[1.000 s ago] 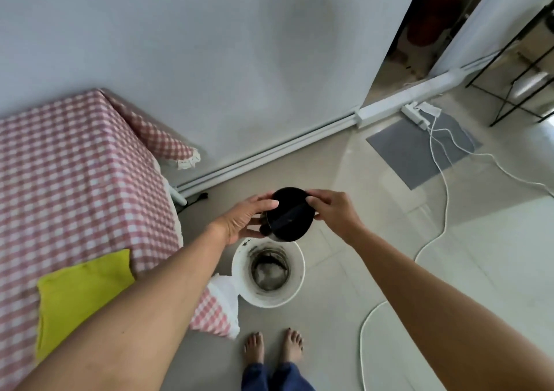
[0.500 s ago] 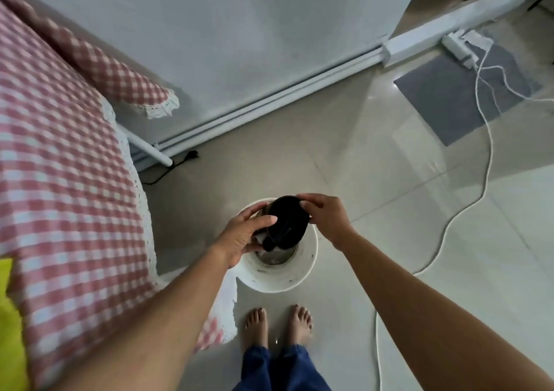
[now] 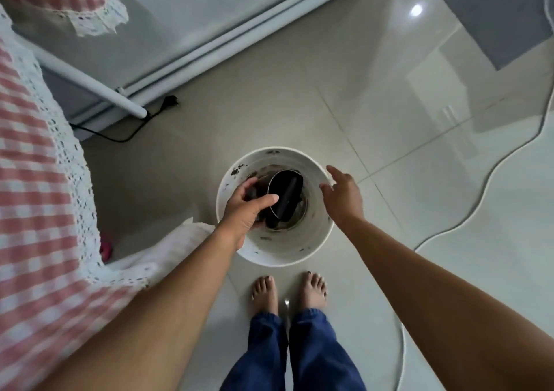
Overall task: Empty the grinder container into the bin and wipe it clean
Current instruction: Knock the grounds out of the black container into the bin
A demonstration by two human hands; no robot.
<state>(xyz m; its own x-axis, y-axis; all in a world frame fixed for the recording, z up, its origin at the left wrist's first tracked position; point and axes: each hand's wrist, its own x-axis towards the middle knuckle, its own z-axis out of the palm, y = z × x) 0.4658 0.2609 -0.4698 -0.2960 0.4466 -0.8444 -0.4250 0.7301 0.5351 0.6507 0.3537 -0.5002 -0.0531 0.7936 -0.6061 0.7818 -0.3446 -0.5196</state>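
Head view is looking straight down at the white bin (image 3: 314, 240) on the tile floor; the left hand (image 3: 244, 213) is holding the grinder container (image 3: 284, 200) tipped inside the bin mouth, fingers wrapped round its dark body, shiny rim facing up and right; the right hand (image 3: 343, 198) is hanging open over the right rim, gripping nothing. What could go wrong, I'm guessing: it's a one-handed hold, so a hard shake could be sending the container down into the grounds; knocking the rim could be tipping the bin. Room-wise, the checked tablecloth (image 3: 33, 180) is crowding the left side, bare feet (image 3: 287, 291) are sitting just below the bin, a white cable (image 3: 479, 207) is snaking off right; open floor is lying beyond the bin.
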